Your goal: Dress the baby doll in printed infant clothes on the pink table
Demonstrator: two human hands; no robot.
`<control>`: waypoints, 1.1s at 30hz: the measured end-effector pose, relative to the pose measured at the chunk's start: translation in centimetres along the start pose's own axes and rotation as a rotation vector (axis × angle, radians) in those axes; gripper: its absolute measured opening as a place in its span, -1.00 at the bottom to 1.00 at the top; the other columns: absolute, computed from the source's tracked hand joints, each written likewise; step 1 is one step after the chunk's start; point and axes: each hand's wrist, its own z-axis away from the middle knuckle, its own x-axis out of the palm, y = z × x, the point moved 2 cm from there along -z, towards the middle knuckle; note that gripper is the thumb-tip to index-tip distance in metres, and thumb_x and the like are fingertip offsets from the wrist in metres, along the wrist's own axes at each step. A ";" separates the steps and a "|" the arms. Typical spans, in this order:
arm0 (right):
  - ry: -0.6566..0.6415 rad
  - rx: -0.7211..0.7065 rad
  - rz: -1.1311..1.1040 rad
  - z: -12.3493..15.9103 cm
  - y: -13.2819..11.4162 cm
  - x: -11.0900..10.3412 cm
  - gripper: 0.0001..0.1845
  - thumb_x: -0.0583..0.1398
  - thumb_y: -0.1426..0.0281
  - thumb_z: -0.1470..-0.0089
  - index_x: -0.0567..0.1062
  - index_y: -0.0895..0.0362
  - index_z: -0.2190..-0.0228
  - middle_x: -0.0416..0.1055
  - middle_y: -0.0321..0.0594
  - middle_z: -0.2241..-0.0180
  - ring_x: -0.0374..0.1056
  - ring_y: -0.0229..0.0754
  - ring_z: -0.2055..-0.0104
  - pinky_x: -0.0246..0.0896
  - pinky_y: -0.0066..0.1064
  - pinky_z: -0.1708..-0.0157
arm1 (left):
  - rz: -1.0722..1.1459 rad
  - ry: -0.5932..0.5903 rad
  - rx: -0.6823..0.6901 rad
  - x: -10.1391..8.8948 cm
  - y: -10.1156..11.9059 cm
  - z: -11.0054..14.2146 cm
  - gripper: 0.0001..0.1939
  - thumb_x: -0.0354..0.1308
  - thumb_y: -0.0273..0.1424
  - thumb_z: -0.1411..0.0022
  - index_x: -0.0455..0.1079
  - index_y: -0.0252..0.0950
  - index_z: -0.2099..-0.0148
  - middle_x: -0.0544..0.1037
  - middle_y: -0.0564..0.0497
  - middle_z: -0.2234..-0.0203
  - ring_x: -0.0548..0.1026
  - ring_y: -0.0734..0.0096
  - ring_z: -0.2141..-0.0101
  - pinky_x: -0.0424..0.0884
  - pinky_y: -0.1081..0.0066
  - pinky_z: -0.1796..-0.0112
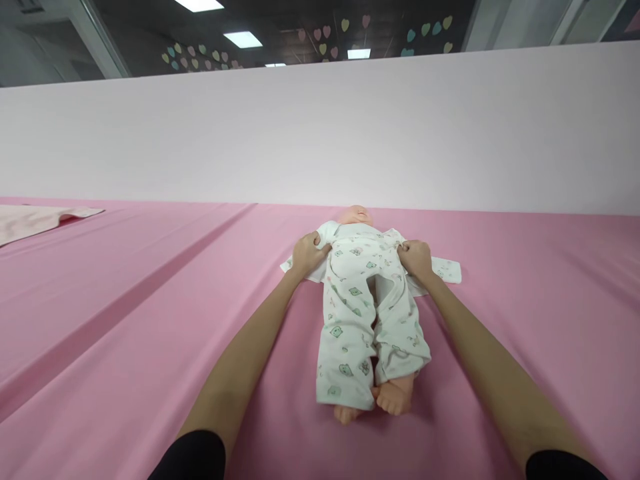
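In the head view, a baby doll (pixel 356 215) is laid on its back near the middle of a pink-sheeted counter (pixel 100 373), with its head toward the far edge and its bare feet (pixel 390 398) toward the near edge. It is dressed in a white printed sleepsuit (pixel 347 313) with small green and pink motifs, and a pale strip of the doll or of an under-layer shows through a gap between the legs. White flaps of cloth (pixel 443 270) are spread flat to either side of the chest. The left hand (pixel 307 255) is closed on the sleepsuit at the doll's upper chest, its fingers curled over the fabric. The right hand (pixel 415 260) is closed as well, with the fabric pinched in a fist across from the left. The two grips appear well matched, being set at nearly the same height on either side of the body, so the cloth seems to be held evenly. Both forearms are bare and run in from the near edge, ending in black sleeves (pixel 193 457). A folded pale pink cloth (pixel 35 222) lies at the far left corner of the counter. Beyond the far edge stands a pale partition (pixel 300 133), with paper hearts (pixel 325 33) on the dark wall behind it.
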 end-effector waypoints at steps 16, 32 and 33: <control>-0.121 -0.019 0.173 -0.8 -0.5 -1.8 -0.67 0.11 0.09 -0.09 0.23 0.11 0.37 0.24 -0.30 0.56 0.12 -0.21 0.52 -0.19 -0.46 0.54 | 0.123 -0.204 0.019 -0.5 1.9 -1.7 -0.66 0.01 -0.65 0.18 0.31 -0.24 0.29 0.46 0.05 0.39 0.40 0.35 0.40 0.25 0.43 0.41; -0.213 0.019 0.253 0.6 -2.1 -0.9 -0.71 -0.08 0.56 -0.12 0.32 0.18 0.16 0.31 -0.05 0.14 0.33 -0.10 0.27 0.05 -0.39 0.43 | 0.029 -0.393 -0.373 -4.5 0.6 -2.1 -0.54 0.27 -0.14 0.13 0.33 -0.38 0.27 0.50 -0.21 0.32 0.48 0.03 0.26 0.33 0.32 0.38; -0.223 0.024 0.200 0.5 -2.0 -0.8 -0.70 -0.06 0.57 -0.09 0.33 0.17 0.16 0.30 -0.05 0.13 0.32 -0.11 0.25 0.08 -0.39 0.39 | 0.181 -0.429 -0.409 -5.3 0.4 -2.4 -0.59 0.28 -0.15 0.13 0.34 -0.36 0.33 0.51 -0.17 0.38 0.49 0.08 0.30 0.35 0.32 0.39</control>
